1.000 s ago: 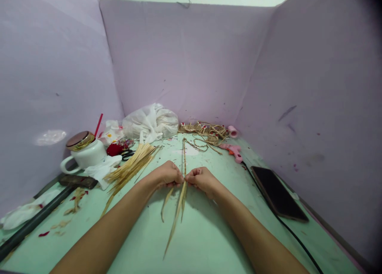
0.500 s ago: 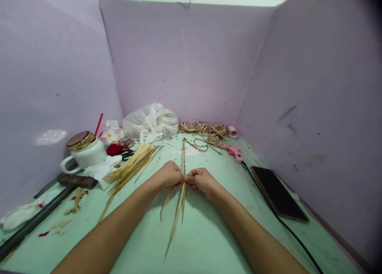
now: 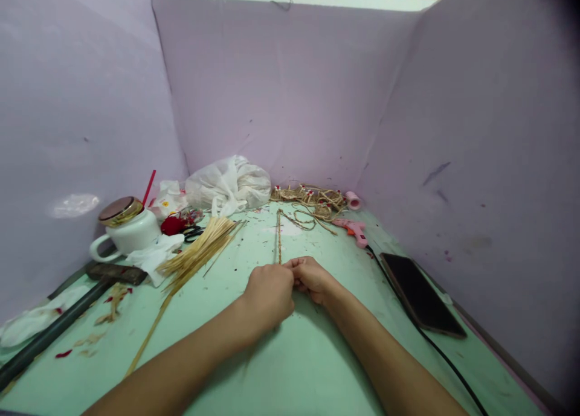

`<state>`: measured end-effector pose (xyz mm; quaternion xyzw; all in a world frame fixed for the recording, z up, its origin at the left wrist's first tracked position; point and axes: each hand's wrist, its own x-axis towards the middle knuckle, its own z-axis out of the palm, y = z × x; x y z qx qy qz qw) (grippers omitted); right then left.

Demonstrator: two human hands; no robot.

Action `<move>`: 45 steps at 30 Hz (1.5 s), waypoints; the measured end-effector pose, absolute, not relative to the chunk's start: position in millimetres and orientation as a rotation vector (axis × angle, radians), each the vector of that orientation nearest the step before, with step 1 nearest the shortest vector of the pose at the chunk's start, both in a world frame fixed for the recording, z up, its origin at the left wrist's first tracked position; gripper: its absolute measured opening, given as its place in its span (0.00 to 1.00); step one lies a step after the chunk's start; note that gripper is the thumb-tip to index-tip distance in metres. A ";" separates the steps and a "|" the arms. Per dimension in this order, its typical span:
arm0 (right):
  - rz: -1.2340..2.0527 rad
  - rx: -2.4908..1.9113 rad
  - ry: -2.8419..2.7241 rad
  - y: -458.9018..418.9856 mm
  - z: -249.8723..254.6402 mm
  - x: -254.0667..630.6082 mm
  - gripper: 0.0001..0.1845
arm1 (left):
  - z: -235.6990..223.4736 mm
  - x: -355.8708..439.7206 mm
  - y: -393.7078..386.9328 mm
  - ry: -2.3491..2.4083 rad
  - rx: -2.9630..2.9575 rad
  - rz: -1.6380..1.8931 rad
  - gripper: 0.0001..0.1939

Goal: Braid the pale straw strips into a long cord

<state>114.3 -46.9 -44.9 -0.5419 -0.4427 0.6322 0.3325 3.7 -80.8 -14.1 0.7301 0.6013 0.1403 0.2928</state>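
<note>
A thin straw braid runs straight away from me across the green table, its near end meeting my hands. My right hand is closed, thumb and fingers pinching at that near end. Back outward, my left hand is curled into a closed grip just left of it, touching the right fingertips. The loose straw strands at the braid's end are mostly hidden behind the left hand. Left of the braid lies a fanned bundle of dry straw, one long strand trailing toward my left forearm.
On the left are a hammer, a lidded white mug, tissue and scissors. A plastic bag and coiled cord lie at the back. A pink glue gun and phone are right; purple panels surround the table.
My left hand has turned over and come right and nearer me, across the braid's end, covering the strands that hung loose before. My right hand stays almost in place.
</note>
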 end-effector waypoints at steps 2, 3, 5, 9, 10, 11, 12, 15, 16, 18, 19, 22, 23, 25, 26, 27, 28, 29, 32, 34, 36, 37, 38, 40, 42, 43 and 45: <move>1.707 -1.368 -1.153 -46.5 -43.3 116.1 0.06 | -8.6 -6.2 -69.2 1.638 1.949 0.376 0.03; 1.738 -1.336 -1.156 -46.2 -42.5 117.3 0.05 | -6.4 -11.8 -62.3 1.654 1.889 0.399 0.05; 1.794 -1.283 -1.174 -45.8 -41.0 119.9 0.04 | -5.3 -21.5 -49.1 1.695 1.643 0.510 0.07; 1.838 -1.226 -1.226 -45.3 -41.0 123.3 0.04 | -17.0 -27.3 -36.1 1.296 1.221 0.422 0.04; 1.825 -1.227 -1.240 -45.1 -41.7 123.5 0.04 | -20.8 -26.4 -35.6 1.221 1.173 0.406 0.04; 1.800 -1.232 -1.261 -44.9 -42.9 123.4 0.04 | -24.0 -25.0 -35.8 1.193 1.145 0.405 0.03; 1.761 -1.244 -1.288 -44.5 -44.3 122.9 0.04 | -26.1 -23.3 -36.5 1.208 1.134 0.410 0.03; 1.545 -1.317 -1.450 -43.7 -49.3 120.3 0.04 | -25.7 -17.9 -40.3 1.375 1.189 0.421 0.04; 1.432 -1.359 -1.535 -43.6 -50.8 119.5 0.04 | -24.0 -16.1 -41.9 1.436 1.216 0.415 0.05; 1.190 -1.455 -1.710 -43.7 -52.5 119.3 0.04 | -21.2 -12.8 -45.1 1.523 1.266 0.391 0.06; 1.083 -1.498 -1.792 -43.8 -52.5 120.3 0.05 | -20.9 -11.3 -46.5 1.543 1.287 0.388 0.06; 0.930 -1.561 -1.968 -44.1 -48.1 128.2 0.08 | -27.1 -7.9 -48.3 1.516 1.333 0.459 0.05; 0.948 -1.570 -2.006 -44.1 -45.2 132.5 0.08 | -31.0 -7.1 -48.2 1.486 1.334 0.502 0.04; 1.071 -1.567 -2.066 -44.7 -37.5 143.1 0.07 | -39.2 -6.1 -47.0 1.412 1.321 0.565 0.03; 1.158 -1.565 -2.083 -45.4 -32.7 149.0 0.07 | -42.7 -6.0 -46.2 1.380 1.316 0.581 0.03; 1.248 -1.558 -2.092 -46.3 -27.6 155.2 0.07 | -45.3 -6.0 -45.5 1.358 1.310 0.586 0.02; 1.324 -1.547 -2.091 -47.3 -22.4 161.5 0.07 | -46.9 -6.3 -44.8 1.348 1.307 0.584 0.02; 1.391 -1.530 -2.081 -48.2 -17.3 167.8 0.06 | -47.5 -6.7 -44.3 1.348 1.304 0.574 0.03; 1.514 -1.464 -1.998 -48.2 -6.0 184.8 0.04 | -45.9 -8.2 -43.9 1.360 1.287 0.554 0.03; 1.460 -1.492 -1.853 -44.3 -3.7 192.7 0.07 | -44.3 -8.8 -44.2 1.349 1.275 0.561 0.03; 1.321 -1.566 -1.631 -38.4 -5.5 196.3 0.08 | -43.4 -8.7 -44.6 1.339 1.267 0.572 0.03; 1.250 -1.594 -1.521 -35.3 -7.5 196.6 0.08 | -43.3 -8.4 -44.7 1.341 1.265 0.571 0.03; 1.194 -1.611 -1.432 -32.7 -9.8 195.9 0.08 | -43.2 -8.1 -44.9 1.346 1.264 0.566 0.03; 1.132 -1.621 -1.336 -29.4 -14.5 192.8 0.07 | -43.0 -7.6 -45.1 1.360 1.268 0.557 0.03; 1.099 -1.618 -1.296 -28.6 -18.6 188.4 0.06 | -42.8 -7.3 -45.3 1.370 1.269 0.543 0.03; 1.090 -1.615 -1.280 -28.3 -20.3 186.2 0.06 | -42.7 -7.2 -45.4 1.370 1.268 0.539 0.03; 1.104 -1.605 -1.260 -26.0 -22.9 181.7 0.05 | -43.1 -6.7 -45.9 1.365 1.261 0.538 0.02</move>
